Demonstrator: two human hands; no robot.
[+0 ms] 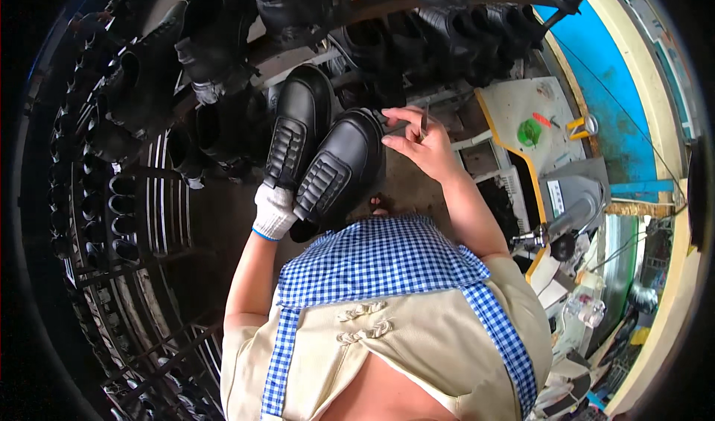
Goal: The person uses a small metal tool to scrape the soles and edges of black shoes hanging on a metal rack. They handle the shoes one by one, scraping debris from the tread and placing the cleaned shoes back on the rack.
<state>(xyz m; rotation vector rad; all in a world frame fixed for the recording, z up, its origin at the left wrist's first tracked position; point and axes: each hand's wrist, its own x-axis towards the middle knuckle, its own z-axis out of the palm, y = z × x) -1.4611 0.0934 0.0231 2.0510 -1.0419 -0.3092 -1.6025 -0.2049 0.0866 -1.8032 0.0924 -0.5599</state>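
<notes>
Black leather shoes (320, 153), a pair, sit clamped together in the gloved left hand (273, 210) before the rack (149, 198). Right hand (419, 144), fingers pinched on a thin tool (424, 119), touches one heel edge; looks like trimming, needing steady, careful strokes.

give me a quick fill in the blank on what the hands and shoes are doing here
1. The left hand wears a white ____.
2. It holds two ____ shoes by their toes.
3. The bare right hand touches the ____ end of the nearer shoe.
4. The apron has a blue and white ____ pattern.

Missing words: glove; black; heel; checked
</notes>
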